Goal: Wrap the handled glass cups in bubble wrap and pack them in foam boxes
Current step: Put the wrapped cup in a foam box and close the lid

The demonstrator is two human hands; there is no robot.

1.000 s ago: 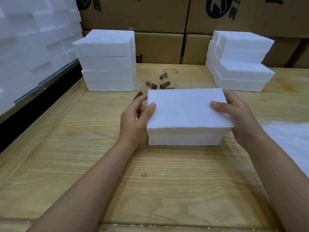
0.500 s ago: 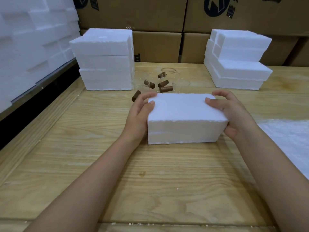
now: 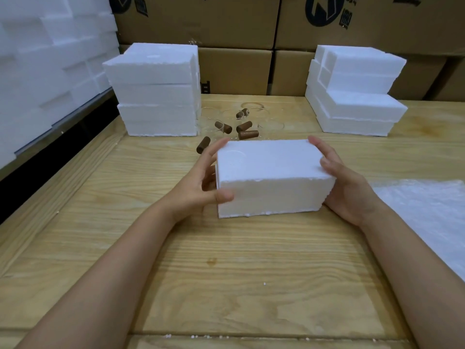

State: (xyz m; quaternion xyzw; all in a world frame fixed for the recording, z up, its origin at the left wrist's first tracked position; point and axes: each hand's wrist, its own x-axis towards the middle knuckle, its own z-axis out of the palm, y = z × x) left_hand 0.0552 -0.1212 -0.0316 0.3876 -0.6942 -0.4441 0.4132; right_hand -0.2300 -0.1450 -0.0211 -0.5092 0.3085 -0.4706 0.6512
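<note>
Cardboard cartons [image 3: 236,71] back the wooden table [image 3: 226,273]. The left grip [image 3: 201,180] and right grip [image 3: 347,187] each clasp an end of the foam box [image 3: 271,172] at mid-table. Squeezing could crumble its edges, and shoving it back could strike the glass cups [image 3: 241,124] near behind.

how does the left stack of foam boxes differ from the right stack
The left stack has its foam boxes piled nearly flush; the right stack is stepped, upper boxes set back. The left stack sits beside the glass cups; the right stack stands apart from them. Both are white foam on the wooden table.
</note>
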